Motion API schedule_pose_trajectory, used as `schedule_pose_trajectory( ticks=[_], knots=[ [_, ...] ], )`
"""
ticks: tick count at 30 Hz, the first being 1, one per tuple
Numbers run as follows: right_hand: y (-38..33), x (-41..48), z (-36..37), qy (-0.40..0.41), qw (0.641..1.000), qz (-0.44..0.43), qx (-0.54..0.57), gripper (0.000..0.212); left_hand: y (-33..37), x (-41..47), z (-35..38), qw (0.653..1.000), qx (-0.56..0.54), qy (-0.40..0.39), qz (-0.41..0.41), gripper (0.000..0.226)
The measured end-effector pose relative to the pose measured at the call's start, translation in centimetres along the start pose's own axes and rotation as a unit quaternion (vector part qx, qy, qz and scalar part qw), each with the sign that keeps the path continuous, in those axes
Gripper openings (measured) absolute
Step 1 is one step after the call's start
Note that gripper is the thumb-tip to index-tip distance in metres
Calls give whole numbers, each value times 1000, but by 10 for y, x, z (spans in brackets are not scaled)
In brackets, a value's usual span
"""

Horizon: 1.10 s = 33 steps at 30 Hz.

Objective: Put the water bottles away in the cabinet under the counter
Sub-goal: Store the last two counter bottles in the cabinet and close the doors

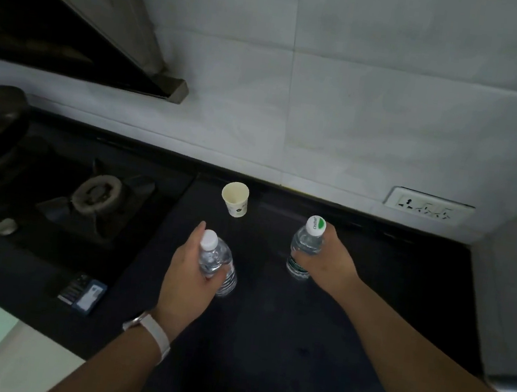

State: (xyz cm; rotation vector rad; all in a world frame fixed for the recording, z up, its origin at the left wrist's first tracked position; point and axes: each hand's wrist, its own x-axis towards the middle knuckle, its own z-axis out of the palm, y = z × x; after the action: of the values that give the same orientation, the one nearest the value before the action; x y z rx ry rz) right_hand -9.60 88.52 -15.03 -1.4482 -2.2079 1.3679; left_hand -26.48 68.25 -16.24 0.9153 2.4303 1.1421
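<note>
With the left hand (pixel 188 280) gripping one water bottle (pixel 220 264) and the right hand (pixel 328 264) clasping another bottle (pixel 304 248) over the dark bench (pixel 282 330), either could be slipping or clipping the paper cup (pixel 235 198) standing just beyond.

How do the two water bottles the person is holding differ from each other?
The left bottle has a plain white cap; the right bottle has a white cap with a green patch and lettering. The right bottle shows a dark green label band; the left bottle's label looks pale. The left bottle leans in the left hand; the right bottle stands nearer upright in the right hand. Both are small, clear and capped, over the dark counter.
</note>
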Motion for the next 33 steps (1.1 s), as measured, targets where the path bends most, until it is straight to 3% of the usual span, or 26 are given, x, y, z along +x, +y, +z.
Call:
schedule_pose_trajectory(
  ticks=[6,12,18,25,33],
  knots=[
    [-6,-19,4,30,999,37,-22,66,-14,5,-1,995,-95,-42,-8,58],
    [-5,-51,14,70,994,86,-21,60,-25,16,-12,986,-95,-134,12,66],
    [-7,-86,23,123,989,86,20,54,-18,18,-18,984,-75,-157,21,63],
    [-10,-113,27,127,991,41,26,58,-12,-3,-33,987,-87,-132,19,68],
    [-14,-141,17,61,996,-46,41,63,10,-58,-57,993,-108,-40,-3,74]
  ],
)
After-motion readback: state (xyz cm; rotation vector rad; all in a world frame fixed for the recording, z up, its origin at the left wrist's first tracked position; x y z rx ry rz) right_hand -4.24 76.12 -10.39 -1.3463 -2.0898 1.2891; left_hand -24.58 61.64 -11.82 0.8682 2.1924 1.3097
